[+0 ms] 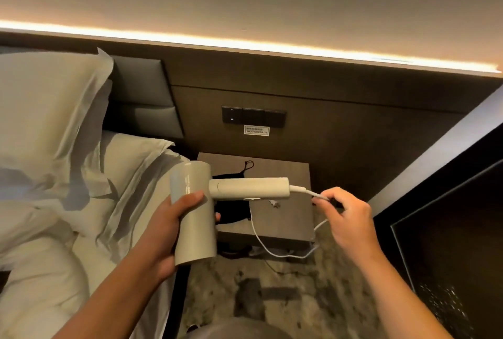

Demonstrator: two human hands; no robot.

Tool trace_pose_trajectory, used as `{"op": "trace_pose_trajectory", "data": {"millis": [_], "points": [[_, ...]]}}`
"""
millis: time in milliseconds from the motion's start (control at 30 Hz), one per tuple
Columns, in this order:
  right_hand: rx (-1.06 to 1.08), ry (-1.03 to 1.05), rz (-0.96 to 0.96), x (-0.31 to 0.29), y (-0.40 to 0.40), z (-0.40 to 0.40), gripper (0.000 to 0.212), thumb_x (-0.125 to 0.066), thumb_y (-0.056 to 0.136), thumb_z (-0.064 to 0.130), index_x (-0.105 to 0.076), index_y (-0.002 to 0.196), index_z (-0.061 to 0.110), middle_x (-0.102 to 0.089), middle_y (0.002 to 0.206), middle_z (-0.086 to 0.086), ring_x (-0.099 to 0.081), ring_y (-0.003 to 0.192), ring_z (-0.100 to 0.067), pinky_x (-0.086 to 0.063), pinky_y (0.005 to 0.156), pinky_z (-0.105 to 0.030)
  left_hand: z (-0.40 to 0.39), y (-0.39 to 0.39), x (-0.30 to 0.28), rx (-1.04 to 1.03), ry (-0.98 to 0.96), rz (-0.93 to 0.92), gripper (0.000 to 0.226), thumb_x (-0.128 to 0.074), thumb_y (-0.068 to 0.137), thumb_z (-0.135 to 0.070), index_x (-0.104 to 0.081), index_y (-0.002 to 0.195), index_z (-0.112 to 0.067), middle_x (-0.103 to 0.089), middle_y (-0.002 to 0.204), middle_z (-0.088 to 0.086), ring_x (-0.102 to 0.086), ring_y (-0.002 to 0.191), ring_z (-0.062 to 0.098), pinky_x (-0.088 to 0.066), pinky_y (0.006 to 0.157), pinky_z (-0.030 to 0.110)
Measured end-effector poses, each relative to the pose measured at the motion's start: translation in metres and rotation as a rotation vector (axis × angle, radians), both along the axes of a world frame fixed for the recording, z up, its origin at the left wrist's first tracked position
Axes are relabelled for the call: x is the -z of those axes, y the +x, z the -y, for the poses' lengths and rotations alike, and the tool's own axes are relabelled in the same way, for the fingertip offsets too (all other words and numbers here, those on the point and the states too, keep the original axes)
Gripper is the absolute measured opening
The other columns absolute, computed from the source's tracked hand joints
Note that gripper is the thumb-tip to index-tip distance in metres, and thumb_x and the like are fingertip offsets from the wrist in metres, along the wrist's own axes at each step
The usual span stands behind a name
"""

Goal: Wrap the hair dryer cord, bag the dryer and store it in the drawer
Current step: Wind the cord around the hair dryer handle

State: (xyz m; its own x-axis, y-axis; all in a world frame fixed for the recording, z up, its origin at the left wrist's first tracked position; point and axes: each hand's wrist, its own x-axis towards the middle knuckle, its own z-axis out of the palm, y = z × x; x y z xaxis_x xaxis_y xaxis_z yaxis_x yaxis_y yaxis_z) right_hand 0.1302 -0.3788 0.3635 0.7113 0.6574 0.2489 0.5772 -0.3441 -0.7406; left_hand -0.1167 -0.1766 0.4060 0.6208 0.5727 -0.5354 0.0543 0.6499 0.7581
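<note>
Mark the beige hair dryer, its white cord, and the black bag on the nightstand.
beige hair dryer (194,219): head view, barrel.
white cord (255,232): head view, hanging loop.
black bag (234,209): head view, fabric below the handle.

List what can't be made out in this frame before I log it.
- Head view: the plug end of the white cord is lost in the dark clutter under the brown wooden nightstand.
- The white wall label has print too small to read.
- The black fabric bag is partly hidden by the beige hair dryer in the left hand.
</note>
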Motion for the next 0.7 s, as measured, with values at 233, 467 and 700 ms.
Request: {"op": "trace_pose_trajectory", "data": {"millis": [233, 467, 700], "points": [[0.142, 0.106, -0.34, 0.023, -0.02, 0.012, 0.029, -0.039, 0.1, 0.047, -0.067, 0.1, 0.038, -0.055, 0.061, 0.006, -0.055, 0.055, -0.013, -0.052, 0.051, -0.022, -0.014, -0.001, -0.017, -0.127, -0.043, 0.046, 0.092, -0.089, 0.051, -0.036, -0.054, 0.133, -0.018, -0.074, 0.084, 0.014, -0.073, 0.07, 0.025, -0.06, 0.064, 0.045], [0.185, 0.082, -0.56, 0.064, -0.049, 0.024, 0.031, -0.04, 0.103, 0.036, -0.071, 0.099, 0.036, -0.049, 0.058, 0.003, -0.047, 0.056, -0.018, -0.049, 0.056, -0.034, -0.027, 0.001, -0.021, -0.179, -0.022, 0.068, 0.06, -0.082, 0.068, -0.037, -0.057, 0.121, -0.021, -0.077, 0.075, 0.009, -0.075, 0.066, 0.023, -0.061, 0.064, 0.045], [0.258, -0.008, -0.541, 0.087, -0.067, 0.037, 0.029, -0.045, 0.103, 0.03, -0.073, 0.095, 0.034, -0.055, 0.064, 0.012, -0.051, 0.062, -0.009, -0.042, 0.057, -0.023, -0.025, 0.005, -0.018, -0.203, 0.004, 0.07, 0.051, -0.077, 0.077, -0.034, -0.056, 0.121, -0.021, -0.075, 0.072, 0.009, -0.074, 0.063, 0.022, -0.061, 0.059, 0.043]]}}
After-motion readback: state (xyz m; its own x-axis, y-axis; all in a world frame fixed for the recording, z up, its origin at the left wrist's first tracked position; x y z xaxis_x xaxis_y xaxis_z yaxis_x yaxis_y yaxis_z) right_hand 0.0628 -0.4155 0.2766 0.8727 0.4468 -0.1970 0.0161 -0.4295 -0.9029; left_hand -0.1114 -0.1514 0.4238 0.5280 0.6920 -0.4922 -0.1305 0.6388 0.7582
